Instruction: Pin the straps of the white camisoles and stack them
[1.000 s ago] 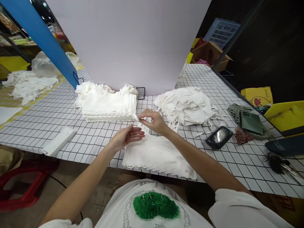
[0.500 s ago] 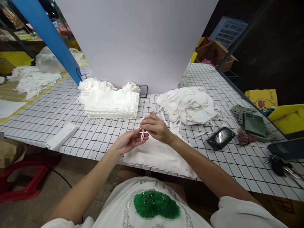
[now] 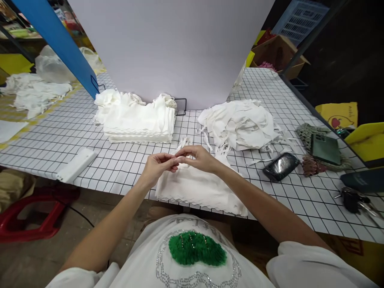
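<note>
Both hands meet just above the near pile of flat white cloth pieces with scalloped edges (image 3: 199,192), which lies at the front edge of the white black-gridded worktop (image 3: 126,172), right before the person. The left hand (image 3: 156,168) and the right hand (image 3: 199,159) each have their fingers pinched together on a thin white fabric strap (image 3: 180,158) belonging to the top piece of that pile — the fingertips of the two hands nearly touch, with the strap drawn short between them. Further loops of strap (image 3: 183,142) lie loose on the worktop just behind the pile.

Behind the pile and to its left sits a neat squared stack of white folded cloth pieces (image 3: 138,122); behind it and to its right lies a loose heap of white cloth with trailing straps (image 3: 240,126). A black glossy phone (image 3: 280,166) rests to the right of the pile, past the heap's trailing ends, and a white plastic bar (image 3: 76,170) lies well to its left.

To handle the strap well, I judge the pinch should stay at the fingertips, light and close, so the strap lies flat rather than twisted — and the pile beneath should be left undisturbed, its scalloped edges aligned.
</note>
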Demonstrator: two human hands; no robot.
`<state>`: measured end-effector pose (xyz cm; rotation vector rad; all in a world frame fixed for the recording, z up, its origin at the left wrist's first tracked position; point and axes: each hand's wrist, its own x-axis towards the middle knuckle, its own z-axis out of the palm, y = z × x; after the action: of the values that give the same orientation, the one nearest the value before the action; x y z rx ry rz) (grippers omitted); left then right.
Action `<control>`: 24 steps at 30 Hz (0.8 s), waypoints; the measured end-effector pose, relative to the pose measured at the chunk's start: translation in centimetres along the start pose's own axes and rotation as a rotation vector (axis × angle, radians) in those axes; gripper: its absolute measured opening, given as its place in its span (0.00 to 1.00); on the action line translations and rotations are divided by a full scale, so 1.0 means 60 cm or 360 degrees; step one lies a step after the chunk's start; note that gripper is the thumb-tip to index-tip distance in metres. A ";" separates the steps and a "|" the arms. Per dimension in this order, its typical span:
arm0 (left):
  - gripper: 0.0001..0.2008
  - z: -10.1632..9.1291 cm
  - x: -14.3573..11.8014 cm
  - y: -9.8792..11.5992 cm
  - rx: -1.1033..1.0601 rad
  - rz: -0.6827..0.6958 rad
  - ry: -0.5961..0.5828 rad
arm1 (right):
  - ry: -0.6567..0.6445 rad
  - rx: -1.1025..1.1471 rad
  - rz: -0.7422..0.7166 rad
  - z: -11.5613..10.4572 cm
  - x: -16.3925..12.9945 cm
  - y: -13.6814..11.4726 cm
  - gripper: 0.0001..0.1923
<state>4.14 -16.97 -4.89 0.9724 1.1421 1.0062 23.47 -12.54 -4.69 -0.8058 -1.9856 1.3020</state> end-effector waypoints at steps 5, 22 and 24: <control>0.17 0.007 0.009 -0.009 0.0236 0.0145 -0.0042 | 0.0285 -0.0162 0.0022 -0.006 0.001 0.013 0.05; 0.10 0.017 0.061 -0.086 0.1771 0.0543 -0.0101 | 0.0194 -0.0382 0.0102 -0.103 -0.014 0.050 0.05; 0.08 0.019 0.061 -0.086 0.1740 0.0551 -0.0128 | 0.0022 -0.0499 0.0070 -0.082 -0.019 0.069 0.05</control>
<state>6.34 -14.87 -10.56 2.1060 1.4991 0.5337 28.60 -9.36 -7.20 -1.0054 -2.2029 1.0175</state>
